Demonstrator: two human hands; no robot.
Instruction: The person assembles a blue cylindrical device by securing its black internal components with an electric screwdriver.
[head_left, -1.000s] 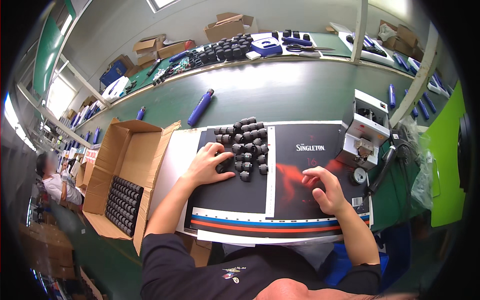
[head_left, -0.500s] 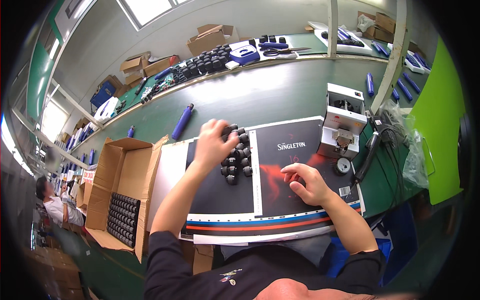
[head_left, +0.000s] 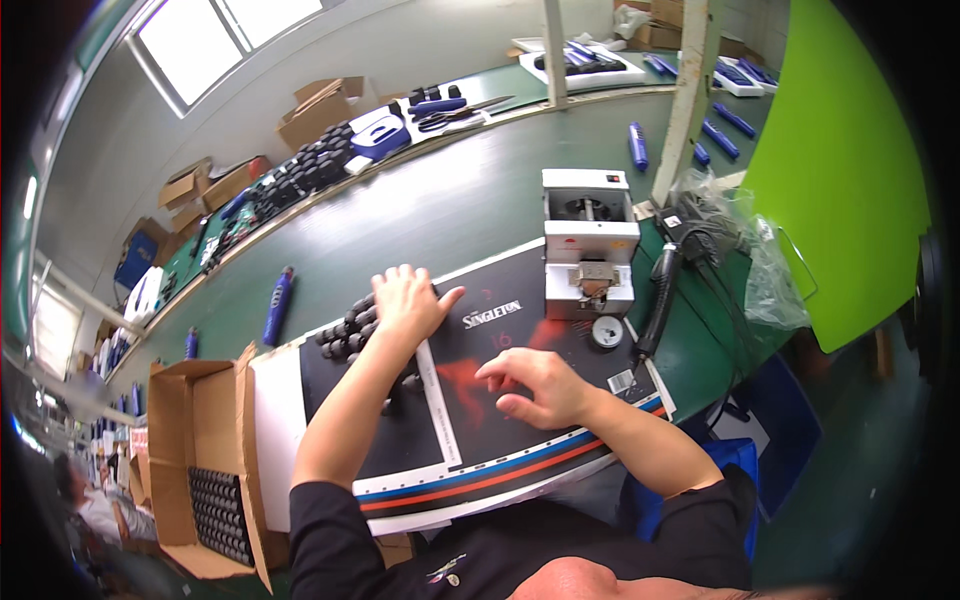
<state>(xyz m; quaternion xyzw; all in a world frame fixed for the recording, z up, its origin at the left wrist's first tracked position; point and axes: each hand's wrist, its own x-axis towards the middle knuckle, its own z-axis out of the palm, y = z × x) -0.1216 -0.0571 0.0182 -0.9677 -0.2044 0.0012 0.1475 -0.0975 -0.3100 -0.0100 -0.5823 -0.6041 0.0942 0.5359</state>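
Observation:
My left hand (head_left: 408, 303) lies over the far right side of a group of small black caps (head_left: 345, 336), its fingers stretched out and its thumb spread to the right. The hand and forearm hide part of the group; a few caps show just right of the forearm. Below the caps is a large dark printed sheet (head_left: 340, 385) with a white strip (head_left: 436, 410) across it. Above the sheet's right half hovers my right hand (head_left: 545, 388), its fingers loosely bent, thumb and index finger apart, nothing seen between them.
At left stands an open cardboard box (head_left: 217, 410) with rows of black caps (head_left: 222, 515). A white machine (head_left: 590, 245) with a dial (head_left: 606, 333) and a black-handled tool (head_left: 658, 300) are at right. A blue cylinder (head_left: 278, 308) lies beyond the sheet. A shelf (head_left: 480, 130) runs behind.
The view has swung to the right. My left hand has moved across the caps to their right side and straightened its fingers. Some caps now lie farther left on the sheet.

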